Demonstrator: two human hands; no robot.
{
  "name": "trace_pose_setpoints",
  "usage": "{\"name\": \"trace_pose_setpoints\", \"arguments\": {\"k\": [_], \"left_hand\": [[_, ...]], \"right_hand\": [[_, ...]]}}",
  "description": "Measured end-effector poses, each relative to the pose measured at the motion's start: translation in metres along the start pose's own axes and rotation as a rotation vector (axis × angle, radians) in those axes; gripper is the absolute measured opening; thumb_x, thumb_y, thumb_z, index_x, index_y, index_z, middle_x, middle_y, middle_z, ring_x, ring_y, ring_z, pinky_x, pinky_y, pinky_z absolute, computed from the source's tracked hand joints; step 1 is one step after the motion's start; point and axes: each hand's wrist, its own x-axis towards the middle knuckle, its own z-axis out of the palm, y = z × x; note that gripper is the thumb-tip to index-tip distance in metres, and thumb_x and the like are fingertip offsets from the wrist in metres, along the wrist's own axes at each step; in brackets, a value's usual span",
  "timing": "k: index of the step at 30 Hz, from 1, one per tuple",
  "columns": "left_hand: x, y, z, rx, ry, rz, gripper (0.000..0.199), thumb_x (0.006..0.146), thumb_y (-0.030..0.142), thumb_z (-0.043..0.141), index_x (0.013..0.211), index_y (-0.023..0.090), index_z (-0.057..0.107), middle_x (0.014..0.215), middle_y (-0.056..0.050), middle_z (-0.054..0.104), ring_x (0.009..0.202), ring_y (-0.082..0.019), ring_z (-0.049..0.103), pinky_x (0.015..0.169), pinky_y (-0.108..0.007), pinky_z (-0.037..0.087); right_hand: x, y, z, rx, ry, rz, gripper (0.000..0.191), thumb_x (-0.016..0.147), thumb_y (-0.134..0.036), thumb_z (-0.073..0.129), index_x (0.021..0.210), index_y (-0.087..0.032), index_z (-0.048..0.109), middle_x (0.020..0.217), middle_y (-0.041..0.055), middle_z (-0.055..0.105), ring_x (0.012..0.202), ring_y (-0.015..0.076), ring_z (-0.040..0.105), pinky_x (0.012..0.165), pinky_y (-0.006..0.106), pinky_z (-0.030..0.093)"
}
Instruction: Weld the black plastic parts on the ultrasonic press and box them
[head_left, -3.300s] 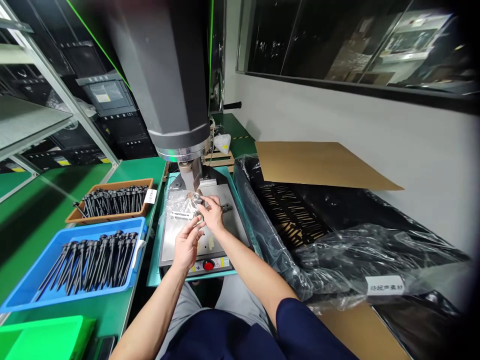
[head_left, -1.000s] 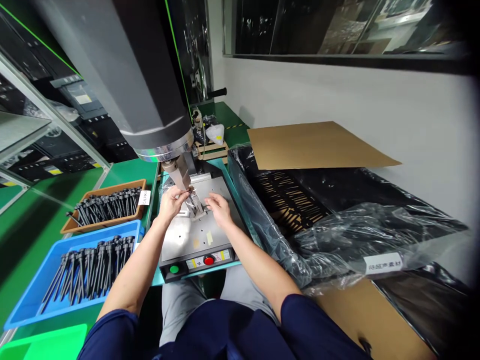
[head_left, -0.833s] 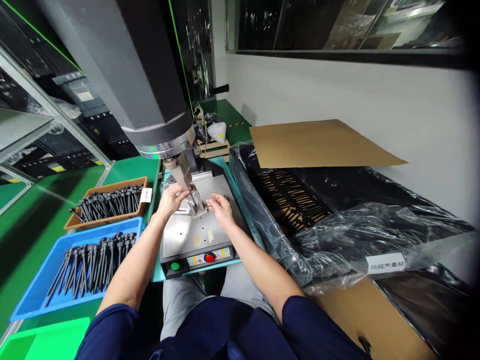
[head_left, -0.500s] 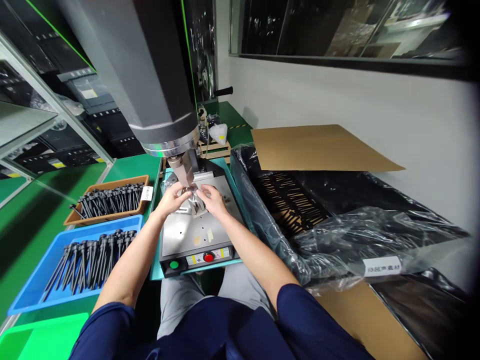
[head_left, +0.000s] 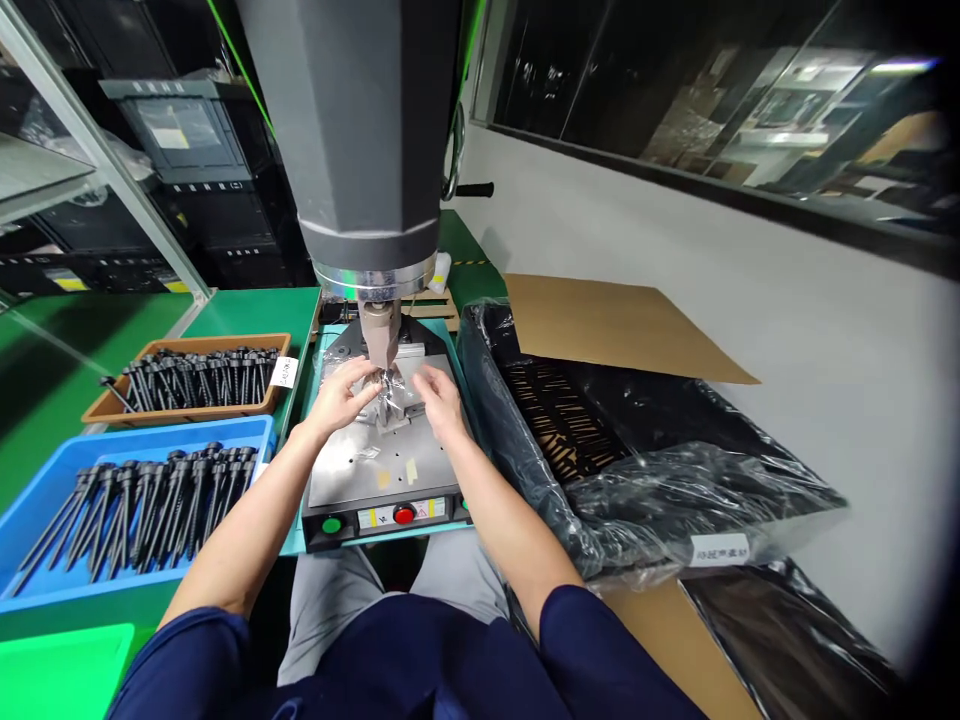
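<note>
Just left of the metal fixture [head_left: 391, 412] is my left hand [head_left: 341, 398], its thumb and index finger apart. Their tips reach the edge of crinkled clear plastic film [head_left: 390, 385] around the fixture; I see no firm grip. On the other side, my right hand [head_left: 441, 402] is slightly blurred, fingers spread and apart from the film. Directly above the film hangs the metal tool tip [head_left: 380, 335] of the grey machine head [head_left: 367, 130]. Glare and film hide any part sitting in the fixture.
To the left, a brown tray [head_left: 187, 408] and a blue tray [head_left: 259, 432] hold many black rod-like parts. At right stands a plastic-lined box [head_left: 510, 440] with black parts, under a cardboard sheet [head_left: 607, 325]. A red button [head_left: 404, 515] and green button [head_left: 331, 525] front the machine base.
My right hand has drawn away from the film to the right, while my left hand stays beside it. The camera view has shifted, so the machine head looks more upright.
</note>
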Motion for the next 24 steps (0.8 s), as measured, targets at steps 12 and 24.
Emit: {"name": "trace_pose_setpoints", "arguments": {"k": [12,24], "left_hand": [[-0.095,0.039,-0.034,-0.002,0.434,-0.312,0.034,0.088,0.037,0.060,0.118,0.023,0.067,0.120,-0.007,0.066,0.113,-0.025,0.061,0.106,-0.042,0.043],[-0.284,-0.012,0.039,0.083,0.249,-0.830,0.073,0.080,0.054,0.063,0.142,0.020,0.045,0.140,-0.015,0.051,0.130,-0.033,0.048,0.111,-0.047,0.037]], "right_hand": [[-0.066,0.032,-0.078,-0.257,0.123,-0.077,0.048,0.082,-0.048,0.061,0.118,-0.017,0.061,0.113,0.0149,0.068,0.105,0.0262,0.064,0.094,0.044,0.049],[-0.169,0.123,-0.159,-0.819,0.046,0.047,0.081,0.084,-0.048,0.056,0.152,-0.016,0.025,0.152,0.0179,0.037,0.141,0.0324,0.036,0.110,0.051,0.036]]}}
